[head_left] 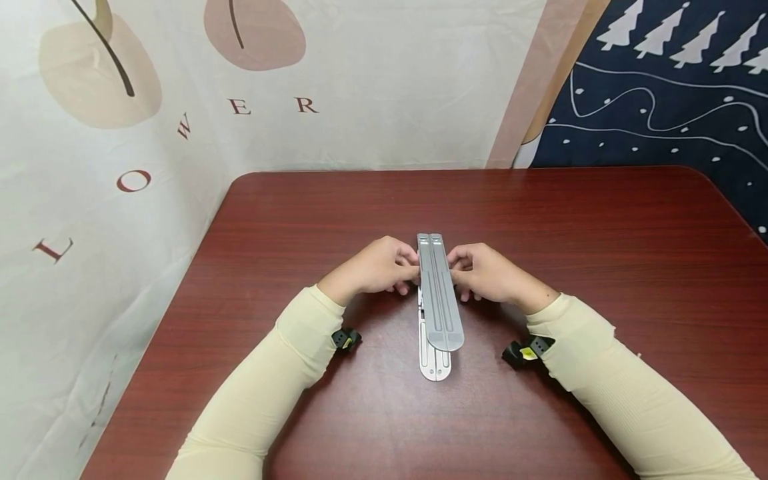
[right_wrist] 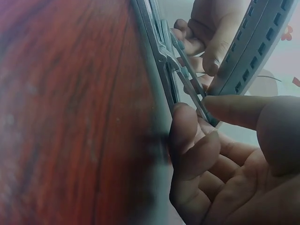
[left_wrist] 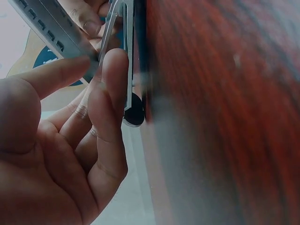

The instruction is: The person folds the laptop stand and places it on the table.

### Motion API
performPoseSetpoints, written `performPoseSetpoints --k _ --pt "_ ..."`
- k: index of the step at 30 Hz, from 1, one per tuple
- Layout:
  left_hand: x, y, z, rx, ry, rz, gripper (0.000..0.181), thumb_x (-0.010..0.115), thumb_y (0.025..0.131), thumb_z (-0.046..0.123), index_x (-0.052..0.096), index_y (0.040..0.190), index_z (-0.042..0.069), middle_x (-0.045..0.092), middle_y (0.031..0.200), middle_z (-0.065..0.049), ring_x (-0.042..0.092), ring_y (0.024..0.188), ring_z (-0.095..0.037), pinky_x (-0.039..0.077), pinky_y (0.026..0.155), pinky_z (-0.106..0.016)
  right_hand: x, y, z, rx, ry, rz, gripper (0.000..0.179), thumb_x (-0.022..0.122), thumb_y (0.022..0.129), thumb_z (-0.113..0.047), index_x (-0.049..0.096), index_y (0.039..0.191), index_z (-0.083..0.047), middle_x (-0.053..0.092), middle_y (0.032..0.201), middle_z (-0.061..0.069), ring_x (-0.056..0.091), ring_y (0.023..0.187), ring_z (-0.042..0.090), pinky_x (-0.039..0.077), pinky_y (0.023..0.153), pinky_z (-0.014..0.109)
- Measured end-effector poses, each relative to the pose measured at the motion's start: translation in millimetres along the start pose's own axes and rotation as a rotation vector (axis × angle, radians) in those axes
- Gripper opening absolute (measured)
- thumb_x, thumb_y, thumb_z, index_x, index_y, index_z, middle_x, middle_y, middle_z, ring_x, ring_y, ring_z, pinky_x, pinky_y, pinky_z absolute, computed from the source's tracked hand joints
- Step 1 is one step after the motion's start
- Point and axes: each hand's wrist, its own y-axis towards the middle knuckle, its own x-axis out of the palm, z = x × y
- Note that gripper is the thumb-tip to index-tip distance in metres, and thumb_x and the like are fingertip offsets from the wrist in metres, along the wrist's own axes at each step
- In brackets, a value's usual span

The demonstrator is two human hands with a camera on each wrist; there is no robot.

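Observation:
A silver folding metal stand, which looks like a laptop stand (head_left: 441, 293), lies lengthwise near the middle of the table. Its upper plates (right_wrist: 258, 44) are tilted up off the base (head_left: 435, 370), with thin support arms (right_wrist: 190, 86) between them. From the left side, my left hand (head_left: 384, 267) pinches the stand near its far half, thumb at the upper plate and curled fingers by the support arm. My right hand (head_left: 486, 273) grips the opposite side in the same way. A round dark foot (left_wrist: 134, 112) shows under the base in the left wrist view.
The stand rests on a reddish-brown wooden table (head_left: 600, 233) with rounded far corners. Behind it hangs a pale cloth (head_left: 390, 80) with printed letters, and a dark blue cloth (head_left: 660, 127) with white trees at the right. Each wrist carries a small black camera (head_left: 347, 340).

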Motion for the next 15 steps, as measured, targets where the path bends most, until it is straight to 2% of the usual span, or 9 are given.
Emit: performPoseSetpoints --k 6,15 --pt "0.4 0.3 -1.2 0.004 0.015 0.006 0.016 0.061 0.097 0.012 0.069 0.107 0.002 0.076 0.087 -0.011 0.068 0.060 -0.012 0.050 0.053 -0.023 1.1 1.1 2.8 0.001 -0.032 -0.015 0.016 0.059 0.091 -0.005 0.063 0.105 0.002 0.069 0.076 0.011 0.060 0.052 0.015 0.046 0.044 0.029" --pt "1.6 1.9 -3.7 0.014 0.054 0.008 0.017 0.063 0.096 0.011 0.070 0.108 0.002 0.075 0.083 -0.010 0.067 0.060 -0.013 0.052 0.054 -0.024 0.9 1.3 4.2 -0.005 -0.071 -0.026 0.017 0.058 0.092 -0.007 0.063 0.107 0.000 0.071 0.080 0.012 0.061 0.053 0.015 0.048 0.045 0.031"
